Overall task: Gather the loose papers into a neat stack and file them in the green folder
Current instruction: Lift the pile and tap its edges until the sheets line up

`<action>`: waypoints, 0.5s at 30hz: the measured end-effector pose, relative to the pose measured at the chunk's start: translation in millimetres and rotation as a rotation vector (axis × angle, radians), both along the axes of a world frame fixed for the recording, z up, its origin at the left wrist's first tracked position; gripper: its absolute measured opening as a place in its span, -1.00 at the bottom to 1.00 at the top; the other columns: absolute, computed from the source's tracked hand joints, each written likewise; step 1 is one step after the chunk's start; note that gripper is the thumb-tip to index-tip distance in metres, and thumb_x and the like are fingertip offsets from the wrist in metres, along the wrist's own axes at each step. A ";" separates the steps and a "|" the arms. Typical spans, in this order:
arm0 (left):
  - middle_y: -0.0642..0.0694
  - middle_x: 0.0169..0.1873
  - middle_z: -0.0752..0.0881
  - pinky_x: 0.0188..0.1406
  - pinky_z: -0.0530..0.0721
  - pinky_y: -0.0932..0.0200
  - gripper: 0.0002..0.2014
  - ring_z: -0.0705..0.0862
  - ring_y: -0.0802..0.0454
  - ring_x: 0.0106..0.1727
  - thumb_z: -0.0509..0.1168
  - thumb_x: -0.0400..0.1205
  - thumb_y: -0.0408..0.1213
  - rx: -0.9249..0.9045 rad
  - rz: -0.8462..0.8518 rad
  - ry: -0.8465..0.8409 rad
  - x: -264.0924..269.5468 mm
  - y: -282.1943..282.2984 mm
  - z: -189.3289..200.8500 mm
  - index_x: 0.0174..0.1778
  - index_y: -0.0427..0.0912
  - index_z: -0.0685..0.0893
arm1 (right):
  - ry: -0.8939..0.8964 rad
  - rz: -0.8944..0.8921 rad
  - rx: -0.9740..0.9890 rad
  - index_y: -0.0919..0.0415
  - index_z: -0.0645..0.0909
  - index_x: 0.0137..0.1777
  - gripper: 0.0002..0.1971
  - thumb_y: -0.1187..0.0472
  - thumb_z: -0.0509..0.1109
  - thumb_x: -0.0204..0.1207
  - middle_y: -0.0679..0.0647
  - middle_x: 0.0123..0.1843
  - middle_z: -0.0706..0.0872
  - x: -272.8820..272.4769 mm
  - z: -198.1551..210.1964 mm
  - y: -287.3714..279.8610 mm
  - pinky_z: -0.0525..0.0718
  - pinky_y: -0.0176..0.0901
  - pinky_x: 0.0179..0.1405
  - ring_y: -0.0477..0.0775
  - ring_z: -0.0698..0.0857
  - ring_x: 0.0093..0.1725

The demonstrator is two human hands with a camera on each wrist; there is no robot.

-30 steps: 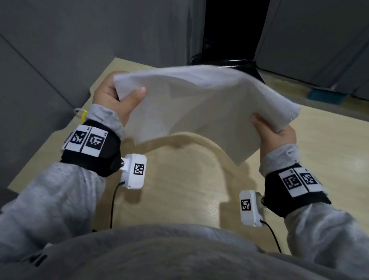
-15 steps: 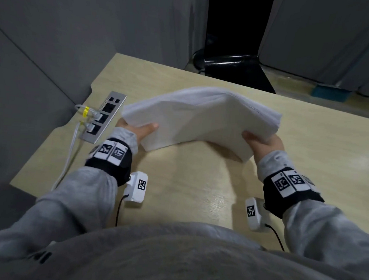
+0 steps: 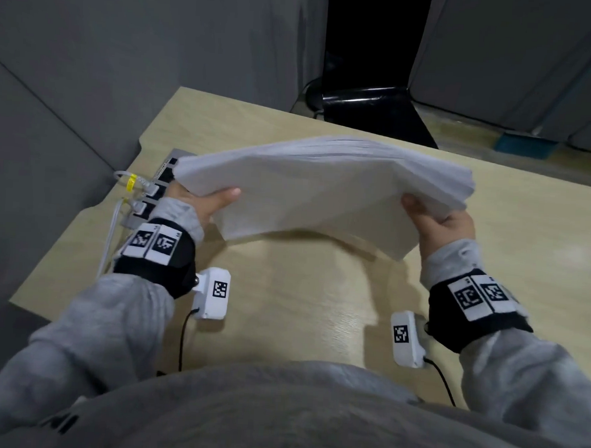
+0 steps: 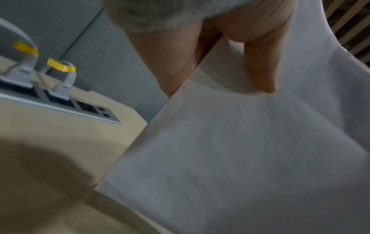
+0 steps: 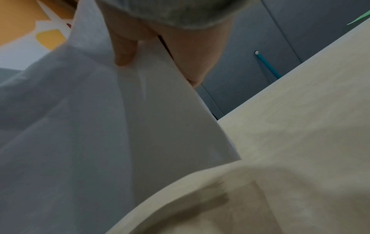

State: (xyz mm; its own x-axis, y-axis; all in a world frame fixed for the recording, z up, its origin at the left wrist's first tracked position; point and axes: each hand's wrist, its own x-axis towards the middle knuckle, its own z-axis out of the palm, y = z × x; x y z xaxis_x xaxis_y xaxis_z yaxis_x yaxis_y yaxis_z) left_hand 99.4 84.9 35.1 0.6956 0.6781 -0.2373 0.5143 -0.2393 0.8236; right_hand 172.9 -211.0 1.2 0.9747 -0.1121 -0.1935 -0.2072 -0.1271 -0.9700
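A thick stack of white papers (image 3: 316, 187) hangs above the wooden desk (image 3: 318, 293), bowed upward in the middle. My left hand (image 3: 206, 202) grips its left edge, thumb on the near face (image 4: 260, 71). My right hand (image 3: 438, 221) grips the right edge, thumb likewise on the near face (image 5: 124, 49). The stack's lower edge is close to the desk; I cannot tell whether it touches. In the right wrist view a sliver of green (image 5: 360, 19) shows at the top right corner; no green folder appears in the head view.
A grey socket panel (image 3: 159, 182) with plugged white cables (image 3: 116, 221) and yellow tags sits at the desk's left edge, just behind my left hand. Grey partitions stand left and behind. A black stand base (image 3: 372, 111) lies beyond the far edge.
The stack came down from raised in front of me to low over the desk by half a second ago. Since then it has sat a little higher and nearer. Both hands kept their grip.
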 end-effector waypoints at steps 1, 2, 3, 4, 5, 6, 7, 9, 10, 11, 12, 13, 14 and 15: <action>-0.11 -0.01 0.61 -0.36 0.44 0.71 -0.51 0.63 0.04 -0.01 0.48 0.47 -0.34 0.017 -0.009 -0.021 -1.1 0.2 3.8 0.31 -0.29 0.55 | -0.022 0.016 -0.018 0.22 0.66 0.09 -0.75 0.21 0.52 0.43 -0.06 -0.26 0.70 0.4 1.0 -2.2 0.54 -0.57 -0.43 -0.42 0.65 -0.43; -0.09 -0.01 0.58 -0.30 0.48 0.71 -0.50 0.64 0.01 0.07 0.48 0.47 -0.34 0.035 -0.029 -0.017 -1.3 0.4 4.0 0.32 -0.33 0.55 | -0.026 0.045 -0.058 0.22 0.66 0.12 -0.70 0.19 0.54 0.41 -0.02 -0.22 0.71 1.0 -0.7 -3.7 0.56 -0.53 -0.36 -0.34 0.68 -0.35; -0.07 0.04 0.56 -0.11 0.53 0.62 -0.44 0.62 -0.07 0.21 0.48 0.47 -0.29 0.041 -0.045 0.027 -0.9 -0.9 2.7 0.37 -0.35 0.51 | -0.002 0.086 -0.107 0.22 0.65 0.17 -0.62 0.16 0.56 0.38 0.04 -0.14 0.73 2.6 -5.8 -4.1 0.59 -0.41 -0.22 -0.20 0.71 -0.22; -0.05 0.12 0.55 0.10 0.49 0.44 -0.36 0.57 -0.11 0.31 0.49 0.46 -0.23 0.036 -0.048 0.103 -0.9 -3.9 2.8 0.42 -0.35 0.45 | 0.050 0.126 -0.169 0.22 0.64 0.21 -0.56 0.10 0.58 0.35 0.09 -0.06 0.72 3.4 -9.1 -2.2 0.59 -0.26 -0.08 -0.03 0.70 -0.10; -0.11 0.26 0.58 0.20 0.42 0.30 -0.31 0.53 -0.12 0.37 0.50 0.45 -0.17 0.007 -0.031 0.166 -0.1 -4.6 0.8 0.44 -0.33 0.42 | 0.109 0.148 -0.219 0.21 0.64 0.22 -0.52 0.04 0.59 0.34 0.12 -0.03 0.72 3.9 -10.6 -0.1 0.55 -0.17 -0.01 0.07 0.68 -0.04; -0.18 0.34 0.58 0.24 0.37 0.27 -0.29 0.52 -0.10 0.39 0.51 0.43 -0.14 -0.028 -0.020 0.189 0.1 -4.2 -1.6 0.45 -0.30 0.41 | 0.146 0.144 -0.236 0.20 0.65 0.18 -0.53 0.00 0.58 0.33 0.13 -0.04 0.72 4.3 -10.7 1.4 0.55 -0.14 0.01 0.12 0.68 -0.02; -0.21 0.36 0.58 0.26 0.36 0.27 -0.29 0.53 -0.09 0.38 0.52 0.42 -0.15 -0.051 -0.012 0.180 0.6 -3.6 -4.0 0.45 -0.29 0.42 | 0.142 0.122 -0.212 0.18 0.68 0.11 -0.61 0.01 0.57 0.34 0.13 -0.07 0.72 4.9 -9.8 1.6 0.59 -0.16 -0.04 0.14 0.70 -0.04; -0.17 0.24 0.64 0.20 0.43 0.30 -0.34 0.60 -0.05 0.24 0.54 0.40 -0.21 -0.050 0.011 0.085 -0.1 -0.6 -4.5 0.39 -0.28 0.49 | 0.063 0.067 -0.125 0.14 0.68 -0.02 -0.78 0.11 0.56 0.38 0.07 -0.17 0.73 3.2 -2.1 0.8 0.63 -0.38 -0.26 0.00 0.71 -0.19; -0.11 0.13 0.65 0.11 0.45 0.35 -0.39 0.61 -0.01 0.17 0.54 0.40 -0.24 -0.047 0.021 0.044 -0.4 -0.1 -2.5 0.35 -0.28 0.53 | 0.030 0.055 -0.105 0.13 0.68 -0.03 -0.80 0.15 0.55 0.39 0.03 -0.20 0.73 2.1 1.2 -0.6 0.61 -0.46 -0.32 -0.12 0.70 -0.25; -0.09 0.08 0.64 0.02 0.44 0.42 -0.43 0.60 0.04 0.13 0.53 0.41 -0.26 -0.044 0.027 0.019 -0.5 0.4 -1.3 0.33 -0.28 0.55 | 0.010 0.065 -0.092 0.14 0.68 0.02 -0.77 0.17 0.56 0.38 0.01 -0.19 0.74 1.5 1.3 -2.3 0.60 -0.44 -0.28 -0.18 0.70 -0.26; -0.08 0.07 0.62 -0.04 0.39 0.46 -0.44 0.58 0.07 0.13 0.53 0.42 -0.26 -0.033 0.018 0.036 -0.4 -0.2 -1.5 0.33 -0.28 0.55 | 0.016 0.090 -0.091 0.17 0.67 0.09 -0.69 0.18 0.58 0.36 0.03 -0.14 0.74 1.3 -0.6 -3.2 0.61 -0.34 -0.16 -0.14 0.71 -0.20; -0.09 0.11 0.62 -0.03 0.35 0.47 -0.42 0.56 0.07 0.14 0.52 0.43 -0.23 -0.026 0.004 0.091 -0.2 -1.9 -3.1 0.35 -0.28 0.52 | 0.032 0.120 -0.109 0.21 0.65 0.18 -0.59 0.18 0.60 0.34 0.07 -0.07 0.73 0.3 -3.9 -2.5 0.59 -0.24 -0.05 -0.05 0.70 -0.10; -0.13 0.20 0.63 0.03 0.36 0.41 -0.38 0.56 0.04 0.17 0.53 0.42 -0.18 -0.048 -0.007 0.145 0.2 -3.7 -5.1 0.37 -0.28 0.50 | 0.057 0.148 -0.145 0.24 0.61 0.25 -0.51 0.17 0.61 0.33 0.08 -0.02 0.70 -0.6 -6.1 -0.8 0.56 -0.19 0.03 0.02 0.68 -0.02; -0.17 0.28 0.63 0.09 0.38 0.33 -0.34 0.57 -0.01 0.22 0.53 0.40 -0.13 -0.075 -0.012 0.181 1.6 -4.4 -7.6 0.37 -0.28 0.48 | 0.074 0.157 -0.180 0.25 0.58 0.30 -0.45 0.15 0.61 0.32 0.07 0.01 0.67 0.3 -8.7 0.3 0.53 -0.19 0.06 0.03 0.65 0.04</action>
State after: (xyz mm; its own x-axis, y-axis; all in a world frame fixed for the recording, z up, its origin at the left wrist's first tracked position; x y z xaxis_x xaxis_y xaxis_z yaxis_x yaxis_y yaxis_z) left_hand 101.0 80.5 27.5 0.6454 0.6454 -0.4086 0.6526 -0.1879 0.7340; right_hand 173.2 -210.7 -7.5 0.9667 0.0008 -0.2560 -0.2412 -0.3329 -0.9116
